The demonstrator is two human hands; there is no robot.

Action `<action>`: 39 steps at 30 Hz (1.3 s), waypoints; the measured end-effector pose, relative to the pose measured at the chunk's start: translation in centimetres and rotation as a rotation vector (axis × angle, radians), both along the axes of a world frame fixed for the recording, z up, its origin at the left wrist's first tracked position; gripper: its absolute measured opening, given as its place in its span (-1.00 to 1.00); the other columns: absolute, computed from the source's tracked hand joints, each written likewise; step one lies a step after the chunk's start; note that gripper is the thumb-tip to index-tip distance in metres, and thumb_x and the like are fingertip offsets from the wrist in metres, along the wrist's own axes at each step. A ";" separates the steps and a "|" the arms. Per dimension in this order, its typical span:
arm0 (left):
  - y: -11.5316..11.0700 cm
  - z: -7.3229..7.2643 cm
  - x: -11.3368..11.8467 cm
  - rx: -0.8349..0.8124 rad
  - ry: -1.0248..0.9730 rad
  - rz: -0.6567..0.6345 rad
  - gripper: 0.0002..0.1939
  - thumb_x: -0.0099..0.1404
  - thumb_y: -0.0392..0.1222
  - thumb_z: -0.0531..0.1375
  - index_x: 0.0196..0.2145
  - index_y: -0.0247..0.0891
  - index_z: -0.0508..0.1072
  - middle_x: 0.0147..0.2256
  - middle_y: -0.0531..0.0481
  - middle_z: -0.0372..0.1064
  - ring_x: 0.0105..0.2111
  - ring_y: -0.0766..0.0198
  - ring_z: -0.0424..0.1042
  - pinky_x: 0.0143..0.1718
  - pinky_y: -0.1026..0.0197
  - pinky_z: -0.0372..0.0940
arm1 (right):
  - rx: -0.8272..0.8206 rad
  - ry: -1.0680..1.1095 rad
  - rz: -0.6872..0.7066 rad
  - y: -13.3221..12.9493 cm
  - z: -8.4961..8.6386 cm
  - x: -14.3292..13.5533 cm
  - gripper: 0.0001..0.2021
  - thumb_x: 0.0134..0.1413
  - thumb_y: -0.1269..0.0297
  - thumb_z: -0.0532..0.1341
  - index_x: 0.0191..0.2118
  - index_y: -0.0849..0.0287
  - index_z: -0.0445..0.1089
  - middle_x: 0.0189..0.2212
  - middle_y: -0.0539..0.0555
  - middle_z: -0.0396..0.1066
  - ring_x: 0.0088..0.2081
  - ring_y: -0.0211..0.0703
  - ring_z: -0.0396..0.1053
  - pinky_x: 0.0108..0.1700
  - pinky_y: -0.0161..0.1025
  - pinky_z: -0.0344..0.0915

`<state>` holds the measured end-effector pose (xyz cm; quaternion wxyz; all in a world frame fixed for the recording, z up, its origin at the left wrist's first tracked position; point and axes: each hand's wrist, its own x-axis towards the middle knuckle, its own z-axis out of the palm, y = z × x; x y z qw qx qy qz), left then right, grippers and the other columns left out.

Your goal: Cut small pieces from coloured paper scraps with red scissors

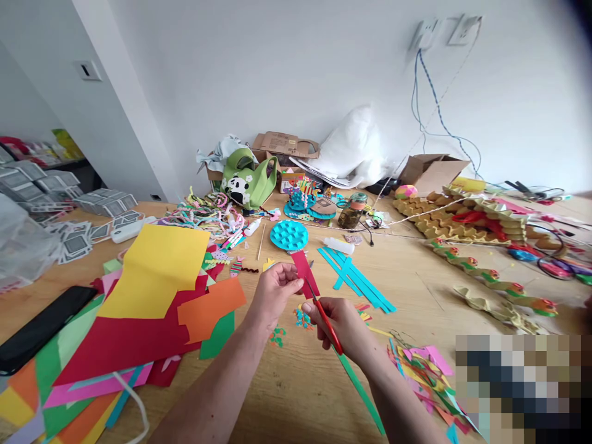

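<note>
Head view: from where I stand, someone's two bare hands meet over a wooden table (pixel 398 271), busy with a strip of red paper (pixel 303 269) and scissors (pixel 330 325). The left hand (pixel 279 285) has its thumb and forefinger pinched together on the strip's left edge, so the paper slants up and away between the hands, just short of a blue disc (pixel 289 235) covered in raised pieces. The right hand (pixel 340 327) has its fingers closed round the red handles, and the blades point up and left onto the lower part of the strip; whether they are parted I can't tell. Below the hands lie little blue and orange scraps (pixel 303 317) with some green bits (pixel 277 336) beside them, and a long green strip (pixel 363 391) runs out from under the right hand. Several blue strips (pixel 365 287) lie to the right of the red one, near a white bottle (pixel 338 246). Over on the left is a heap of coloured sheets, yellow paper (pixel 157 265) on top of dark red paper (pixel 124 354), with an orange piece (pixel 217 305) overlapping the red and a black phone (pixel 41 327) at the pile's outer side. A green panda bag (pixel 252 179) sits towards the wall, and egg-carton trays (pixel 425 213) spread across the right side.
</note>
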<state>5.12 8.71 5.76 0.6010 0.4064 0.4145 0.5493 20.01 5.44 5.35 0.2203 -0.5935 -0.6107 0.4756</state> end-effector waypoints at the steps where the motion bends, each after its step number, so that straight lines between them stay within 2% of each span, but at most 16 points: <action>1: 0.0 0.0 0.0 0.002 0.002 -0.002 -0.75 -0.02 -0.29 0.32 -0.33 -0.33 0.42 -0.41 -0.02 0.45 -0.41 0.32 0.42 -0.33 0.26 0.33 | -0.007 0.002 -0.004 0.0 0.0 0.0 -0.53 0.03 -0.17 0.16 -0.56 0.18 0.21 -0.73 -0.05 0.29 -0.73 -0.29 0.30 -0.71 -0.41 0.10; 22: -0.1 -0.2 0.3 -0.033 -0.022 -0.026 -0.72 -0.06 -0.28 0.35 -0.35 -0.34 0.43 -0.44 -0.01 0.44 -0.44 0.34 0.41 -0.36 0.27 0.32 | -0.043 0.045 -0.057 -0.1 0.2 -0.4 -0.52 0.00 -0.17 0.18 -0.56 0.18 0.21 -0.76 -0.07 0.24 -0.76 -0.32 0.26 -0.74 -0.43 0.08; 29: 0.0 0.0 0.0 -0.075 -0.040 -0.012 -0.71 -0.02 -0.08 0.36 -0.42 -0.33 0.43 -0.52 0.02 0.42 -0.51 0.33 0.40 -0.36 0.22 0.34 | -0.039 0.029 -0.031 -0.1 0.2 -0.2 -0.52 0.02 -0.18 0.17 -0.55 0.19 0.23 -0.75 -0.06 0.26 -0.76 -0.32 0.27 -0.74 -0.44 0.07; 39: 0.1 0.0 0.1 -0.064 -0.015 -0.042 -0.74 0.01 -0.08 0.34 -0.47 -0.34 0.44 -0.54 -0.01 0.43 -0.52 0.33 0.40 -0.38 0.24 0.33 | -0.032 -0.003 -0.006 -0.2 0.4 -0.2 -0.49 0.01 -0.23 0.14 -0.55 0.19 0.25 -0.76 -0.05 0.27 -0.75 -0.29 0.30 -0.74 -0.45 0.07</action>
